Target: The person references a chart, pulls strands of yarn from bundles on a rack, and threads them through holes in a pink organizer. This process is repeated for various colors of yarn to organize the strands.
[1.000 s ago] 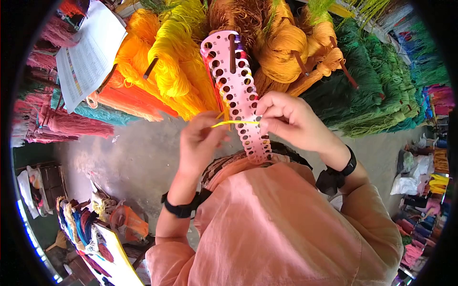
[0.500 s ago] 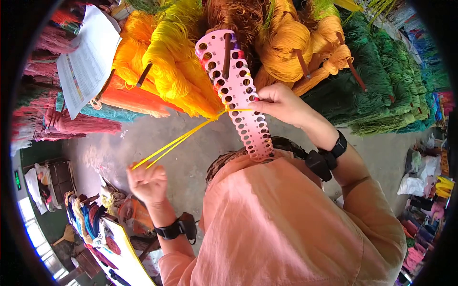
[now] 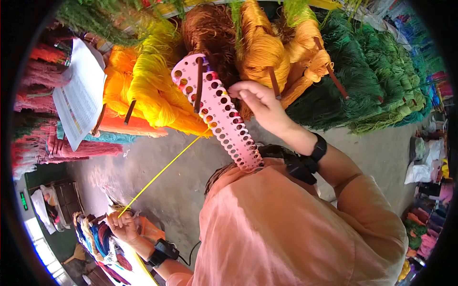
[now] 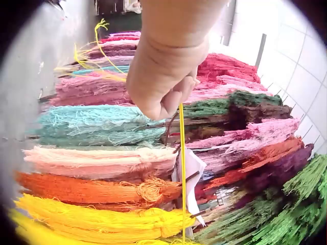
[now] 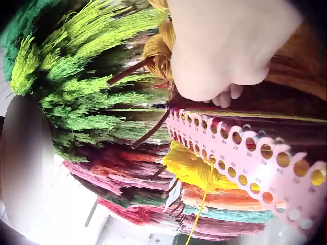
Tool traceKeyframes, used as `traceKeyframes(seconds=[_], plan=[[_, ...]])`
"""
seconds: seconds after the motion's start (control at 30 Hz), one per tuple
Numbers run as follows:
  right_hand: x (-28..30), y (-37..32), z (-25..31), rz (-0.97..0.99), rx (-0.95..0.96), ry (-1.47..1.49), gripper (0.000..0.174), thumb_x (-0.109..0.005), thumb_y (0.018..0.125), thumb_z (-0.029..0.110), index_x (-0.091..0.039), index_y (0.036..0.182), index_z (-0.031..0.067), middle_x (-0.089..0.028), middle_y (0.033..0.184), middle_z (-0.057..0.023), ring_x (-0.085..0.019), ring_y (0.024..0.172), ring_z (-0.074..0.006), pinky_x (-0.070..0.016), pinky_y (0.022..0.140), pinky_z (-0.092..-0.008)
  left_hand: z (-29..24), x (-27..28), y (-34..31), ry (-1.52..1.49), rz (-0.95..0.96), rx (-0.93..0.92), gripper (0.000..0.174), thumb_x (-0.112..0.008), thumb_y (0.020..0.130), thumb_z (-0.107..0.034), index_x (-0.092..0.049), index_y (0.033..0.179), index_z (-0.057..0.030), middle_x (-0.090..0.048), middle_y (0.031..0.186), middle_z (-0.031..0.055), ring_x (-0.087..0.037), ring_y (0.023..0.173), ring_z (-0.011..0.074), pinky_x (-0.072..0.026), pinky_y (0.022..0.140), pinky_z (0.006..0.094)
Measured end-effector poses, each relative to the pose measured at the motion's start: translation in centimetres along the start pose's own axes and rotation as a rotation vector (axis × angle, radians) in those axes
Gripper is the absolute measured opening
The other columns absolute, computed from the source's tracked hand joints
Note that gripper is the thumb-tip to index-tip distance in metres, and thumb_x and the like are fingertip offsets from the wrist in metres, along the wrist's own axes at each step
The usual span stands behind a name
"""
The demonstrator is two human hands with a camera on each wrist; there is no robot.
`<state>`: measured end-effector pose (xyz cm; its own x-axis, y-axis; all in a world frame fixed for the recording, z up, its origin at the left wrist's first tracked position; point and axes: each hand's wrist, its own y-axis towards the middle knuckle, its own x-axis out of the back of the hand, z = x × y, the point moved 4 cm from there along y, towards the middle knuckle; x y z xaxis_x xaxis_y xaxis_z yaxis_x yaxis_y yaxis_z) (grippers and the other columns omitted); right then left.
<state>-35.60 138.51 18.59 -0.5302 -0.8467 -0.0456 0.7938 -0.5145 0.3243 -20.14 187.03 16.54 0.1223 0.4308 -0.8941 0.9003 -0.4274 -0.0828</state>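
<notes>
Stretching taut down-left from the slanted pink punched card (image 3: pixel 223 120), the yellow thread (image 3: pixel 162 173) ends pinched in the left hand (image 3: pixel 123 225). The right hand (image 3: pixel 262 107) grips the card's upper edge. Print on the paper sheet (image 3: pixel 78 100) is unreadable.

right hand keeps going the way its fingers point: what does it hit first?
Most likely the pink card: the right hand has its fingertips at the card's upper edge. Brown yarn hangs close behind it, though depth is unclear.
</notes>
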Motion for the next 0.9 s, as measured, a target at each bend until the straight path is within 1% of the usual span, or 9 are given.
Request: traceKeyframes(seconds=[0.17, 0.2, 0.3, 0.47, 0.5, 0.63, 0.67, 0.8, 0.9], plan=[[-0.9, 1.2, -0.4, 0.036, 0.074, -0.044, 0.014, -0.044, 0.082, 0.002, -0.054, 0.091, -0.0028, -0.058, 0.082, -0.0068, -0.054, 0.079, -0.0129, -0.0416, 0.072, -0.0243, -0.1, -1.5, -0.3, 0.012, -0.038, 0.006, 0.028, -0.040, 0.087, -0.012, -0.031, 0.060, -0.0106, -0.028, 0.053, -0.0023, -0.022, 0.043, 0.0066, -0.0219, 0.048, 0.0225], [-1.0, 1.2, -1.6, 0.071, -0.087, 0.084, 0.014, -0.049, 0.080, 0.005, -0.055, 0.090, -0.0019, -0.058, 0.081, -0.0058, -0.053, 0.077, -0.0110, -0.0414, 0.069, -0.0238, -0.4, -1.4, -0.2, 0.031, -0.037, 0.008, 0.028, -0.040, 0.087, -0.012, -0.031, 0.060, -0.0106, -0.028, 0.053, -0.0023, -0.022, 0.043, 0.0067, -0.0217, 0.048, 0.0225], [-0.3, 1.2, -2.1, 0.288, -0.180, 0.143, 0.021, -0.048, 0.081, 0.003, -0.052, 0.101, -0.0016, -0.056, 0.093, -0.0049, -0.051, 0.087, -0.0102, -0.0409, 0.077, -0.0220, -0.8, -1.5, 0.1, 0.031, -0.042, 0.011, 0.028, -0.041, 0.086, -0.011, -0.032, 0.060, -0.0101, -0.029, 0.054, -0.0019, -0.022, 0.043, 0.0071, -0.0218, 0.047, 0.0226], [1.3, 0.1, -1.8, 0.235, -0.241, 0.056, 0.013, -0.057, 0.077, 0.007, -0.058, 0.087, 0.0001, -0.056, 0.072, 0.0014, -0.047, 0.062, -0.0030, -0.0358, 0.053, -0.0173, -1.0, -3.8, -0.1, 0.045, -0.010, -0.008, 0.028, -0.042, 0.085, -0.011, -0.032, 0.059, -0.0100, -0.029, 0.054, -0.0016, -0.022, 0.043, 0.0068, -0.0217, 0.047, 0.0229], [1.5, 0.0, -1.8, 0.233, -0.269, 0.059, 0.013, -0.057, 0.077, 0.008, -0.059, 0.087, 0.0001, -0.055, 0.071, 0.0016, -0.047, 0.062, -0.0031, -0.0357, 0.053, -0.0174, -1.2, -4.3, -0.2, 0.050, -0.003, -0.016, 0.028, -0.042, 0.085, -0.011, -0.032, 0.059, -0.0099, -0.029, 0.054, -0.0016, -0.022, 0.043, 0.0068, -0.0216, 0.047, 0.0229], [2.4, -0.7, -1.3, 0.209, -0.301, 0.039, 0.012, -0.058, 0.077, 0.009, -0.058, 0.084, 0.0000, -0.054, 0.069, 0.0017, -0.046, 0.061, -0.0033, -0.0357, 0.053, -0.0175, -0.7, -9.1, -0.2, 0.094, 0.158, -0.010, 0.027, -0.041, 0.086, -0.009, -0.033, 0.060, -0.0101, -0.029, 0.054, -0.0015, -0.022, 0.044, 0.0071, -0.0227, 0.048, 0.0216], [2.6, -0.8, -1.0, 0.199, -0.289, 0.025, 0.011, -0.058, 0.077, 0.009, -0.058, 0.083, 0.0000, -0.054, 0.069, 0.0016, -0.047, 0.061, -0.0034, -0.0358, 0.053, -0.0175, -1.8, -8.7, -0.3, 0.123, 0.067, -0.076, 0.026, -0.041, 0.086, -0.009, -0.035, 0.060, -0.0096, -0.029, 0.054, -0.0013, -0.022, 0.044, 0.0073, -0.0224, 0.047, 0.0221], [2.9, -1.2, -0.7, 0.198, -0.301, 0.075, 0.009, -0.056, 0.077, 0.007, -0.057, 0.080, -0.0018, -0.056, 0.068, -0.0025, -0.051, 0.058, -0.0062, -0.0407, 0.055, -0.0189, 0.2, -13.6, -0.6, 0.067, 0.283, 0.042, 0.035, -0.038, 0.087, -0.014, -0.029, 0.054, -0.0136, -0.029, 0.055, -0.0018, -0.023, 0.046, 0.0073, -0.0306, 0.057, 0.0263], [3.1, -1.9, 0.9, 0.219, -0.504, 0.107, 0.013, -0.057, 0.077, 0.011, -0.056, 0.081, -0.0011, -0.056, 0.068, -0.0026, -0.051, 0.057, -0.0072, -0.0403, 0.053, -0.0186, 0.8, -15.8, -0.9, 0.006, 0.374, 0.060, 0.036, -0.039, 0.087, -0.014, -0.029, 0.053, -0.0140, -0.029, 0.054, -0.0017, -0.023, 0.044, 0.0071, -0.0321, 0.060, 0.0281]])
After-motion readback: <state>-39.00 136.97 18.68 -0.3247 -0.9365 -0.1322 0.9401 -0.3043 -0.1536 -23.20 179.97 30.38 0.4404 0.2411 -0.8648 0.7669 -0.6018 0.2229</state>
